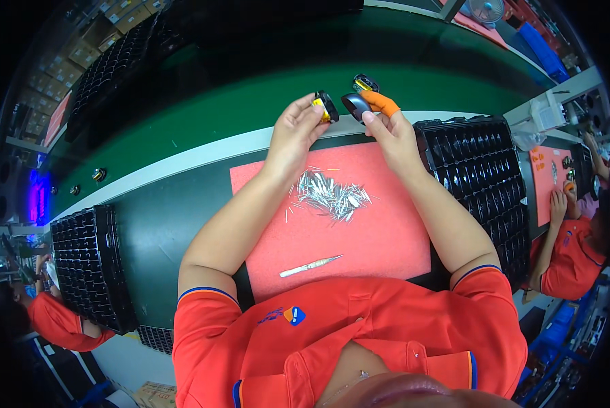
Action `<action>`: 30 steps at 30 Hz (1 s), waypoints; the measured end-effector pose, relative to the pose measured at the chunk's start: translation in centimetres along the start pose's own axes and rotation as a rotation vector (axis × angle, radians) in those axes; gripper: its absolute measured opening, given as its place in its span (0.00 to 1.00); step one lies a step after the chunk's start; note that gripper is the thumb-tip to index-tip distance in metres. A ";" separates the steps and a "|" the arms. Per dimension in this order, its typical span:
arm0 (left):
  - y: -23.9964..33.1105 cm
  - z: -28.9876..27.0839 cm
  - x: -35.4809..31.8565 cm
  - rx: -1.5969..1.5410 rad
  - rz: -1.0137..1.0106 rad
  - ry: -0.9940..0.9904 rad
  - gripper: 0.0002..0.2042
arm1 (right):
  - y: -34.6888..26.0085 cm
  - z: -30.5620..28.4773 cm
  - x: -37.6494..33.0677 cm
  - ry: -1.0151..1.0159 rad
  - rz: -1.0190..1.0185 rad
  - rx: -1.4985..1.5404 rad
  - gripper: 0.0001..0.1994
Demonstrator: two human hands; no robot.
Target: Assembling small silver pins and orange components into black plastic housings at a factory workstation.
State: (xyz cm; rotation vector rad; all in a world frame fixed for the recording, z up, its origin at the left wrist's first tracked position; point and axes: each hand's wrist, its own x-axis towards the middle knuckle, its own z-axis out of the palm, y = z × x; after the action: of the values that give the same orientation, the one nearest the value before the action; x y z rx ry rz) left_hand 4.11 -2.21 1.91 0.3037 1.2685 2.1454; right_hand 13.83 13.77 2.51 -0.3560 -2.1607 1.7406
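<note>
My left hand (291, 136) is closed on a small black part with a yellow inside (327, 109), held above the near edge of the green belt. Just beside it, my right hand (395, 141) grips a dark grey rounded shell (354, 105) between thumb and fingers. An orange finger cot (381, 103) covers one right fingertip. The two parts are close together; whether they touch is hard to tell. Beyond the right hand, a similar black-and-yellow unit (365, 83) lies on the green belt (250, 88).
A pink foam mat (393, 238) bears a pile of thin silvery-white slivers (332, 196) and a pale pointed tool (310, 266). Black compartment trays stand right (478, 180) and left (80, 265). Small units (99, 175) sit on the belt at left. Co-workers in red (570, 258) work at both sides.
</note>
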 end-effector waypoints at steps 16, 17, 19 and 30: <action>-1.8 0.2 -0.7 0.037 -0.048 -0.055 0.19 | -0.2 0.5 -0.3 0.049 -0.135 -0.309 0.20; -1.9 0.2 -0.6 0.036 -0.048 -0.056 0.18 | -0.1 0.5 -0.3 0.049 -0.135 -0.309 0.20; -2.0 0.0 -0.5 0.034 -0.049 -0.058 0.18 | 0.0 0.5 -0.2 0.056 -0.135 -0.299 0.20; -1.8 0.0 -0.6 0.083 -0.051 -0.023 0.21 | -1.0 0.4 0.0 -0.016 0.100 -0.290 0.18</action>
State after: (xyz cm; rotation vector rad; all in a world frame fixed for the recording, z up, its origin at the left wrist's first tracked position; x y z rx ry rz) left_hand 5.26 -1.98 0.40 0.3261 1.3407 2.0444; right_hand 13.70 13.20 3.46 -0.5327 -2.4495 1.4815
